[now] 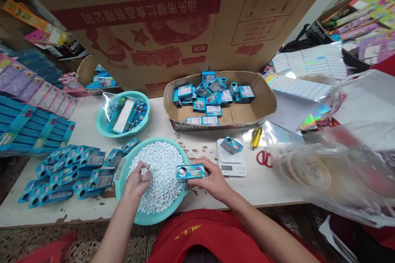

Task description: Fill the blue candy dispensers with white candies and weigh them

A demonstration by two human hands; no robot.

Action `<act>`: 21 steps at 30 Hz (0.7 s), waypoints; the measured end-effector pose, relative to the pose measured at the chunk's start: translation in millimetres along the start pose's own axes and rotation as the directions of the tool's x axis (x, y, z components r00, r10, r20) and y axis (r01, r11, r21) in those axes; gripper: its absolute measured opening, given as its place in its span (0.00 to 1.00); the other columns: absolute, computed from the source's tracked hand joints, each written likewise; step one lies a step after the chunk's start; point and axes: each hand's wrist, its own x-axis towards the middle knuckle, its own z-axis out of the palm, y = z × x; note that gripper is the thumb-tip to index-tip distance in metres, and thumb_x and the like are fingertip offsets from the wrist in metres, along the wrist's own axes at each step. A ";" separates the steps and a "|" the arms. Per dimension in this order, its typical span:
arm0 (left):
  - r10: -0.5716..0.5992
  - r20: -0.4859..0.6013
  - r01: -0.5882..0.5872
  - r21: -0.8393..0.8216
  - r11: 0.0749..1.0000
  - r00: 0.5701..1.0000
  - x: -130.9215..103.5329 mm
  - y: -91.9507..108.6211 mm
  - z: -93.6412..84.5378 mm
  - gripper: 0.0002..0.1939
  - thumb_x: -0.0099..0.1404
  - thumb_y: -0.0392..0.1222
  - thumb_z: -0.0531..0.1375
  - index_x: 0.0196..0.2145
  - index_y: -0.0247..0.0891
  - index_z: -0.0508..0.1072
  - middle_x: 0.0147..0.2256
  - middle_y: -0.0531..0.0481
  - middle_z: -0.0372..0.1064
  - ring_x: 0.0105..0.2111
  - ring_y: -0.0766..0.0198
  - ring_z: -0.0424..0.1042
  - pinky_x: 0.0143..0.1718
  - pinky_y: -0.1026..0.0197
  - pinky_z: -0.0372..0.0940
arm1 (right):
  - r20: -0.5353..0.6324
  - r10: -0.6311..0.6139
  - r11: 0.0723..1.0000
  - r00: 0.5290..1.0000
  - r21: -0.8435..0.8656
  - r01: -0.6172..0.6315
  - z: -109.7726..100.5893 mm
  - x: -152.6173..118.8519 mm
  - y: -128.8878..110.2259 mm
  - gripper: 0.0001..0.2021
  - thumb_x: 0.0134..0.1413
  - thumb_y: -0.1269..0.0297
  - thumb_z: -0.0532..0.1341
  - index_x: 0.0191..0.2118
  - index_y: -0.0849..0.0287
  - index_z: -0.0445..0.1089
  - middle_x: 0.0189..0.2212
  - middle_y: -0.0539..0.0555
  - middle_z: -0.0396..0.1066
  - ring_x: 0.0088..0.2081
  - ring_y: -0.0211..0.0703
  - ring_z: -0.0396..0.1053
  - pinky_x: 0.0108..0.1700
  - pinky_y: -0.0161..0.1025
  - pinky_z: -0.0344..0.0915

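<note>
My right hand (212, 181) grips a small blue candy box (190, 171) over the right side of a teal basin (163, 218). The box lies on its side, and a round dark hole shows at its left end. The basin is filled with small white candies (165, 160). Just above the candies, on the left, my left hand (138, 181) is closed, fingers curled around a few of them. Another blue box (231, 144) rests tilted on a white kitchen scale (237, 169) to the right.
Blue boxes (74, 168) are heaped at the left. Behind stand a smaller teal basin (106, 129) with packets and an open cardboard tray (256, 107) holding several boxes. Red scissors (263, 158), a yellow cutter (256, 137) and clear plastic bags (308, 168) lie at the right.
</note>
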 end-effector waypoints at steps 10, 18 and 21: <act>-0.197 0.532 -0.338 0.739 0.583 0.823 -3.2 -26.4 89.7 0.18 0.51 0.53 0.63 0.26 0.34 0.67 0.19 0.53 0.63 0.16 0.73 0.56 0.17 0.68 0.48 | -0.455 0.237 0.964 0.858 0.003 -0.264 -73.4 -73.4 43.0 0.18 0.37 0.55 0.70 0.34 0.58 0.72 0.33 0.54 0.71 0.35 0.47 0.70 0.40 0.41 0.67; -0.287 0.779 -0.830 0.517 -0.208 0.557 -3.3 -105.7 234.0 0.07 0.60 0.37 0.52 0.28 0.36 0.68 0.26 0.51 0.66 0.27 0.65 0.65 0.29 0.63 0.57 | -0.559 0.214 0.968 0.801 0.009 -0.252 -95.9 -90.5 55.1 0.16 0.40 0.56 0.69 0.36 0.58 0.73 0.34 0.54 0.71 0.36 0.46 0.70 0.40 0.40 0.67; -0.320 0.813 -0.845 0.343 -0.411 0.486 -8.9 -124.2 256.4 0.08 0.59 0.32 0.51 0.30 0.36 0.70 0.32 0.47 0.67 0.34 0.62 0.66 0.35 0.61 0.58 | -0.604 0.220 0.967 0.766 0.029 -0.255 -108.3 -97.0 58.3 0.16 0.39 0.56 0.69 0.36 0.59 0.73 0.33 0.54 0.71 0.35 0.46 0.70 0.39 0.40 0.68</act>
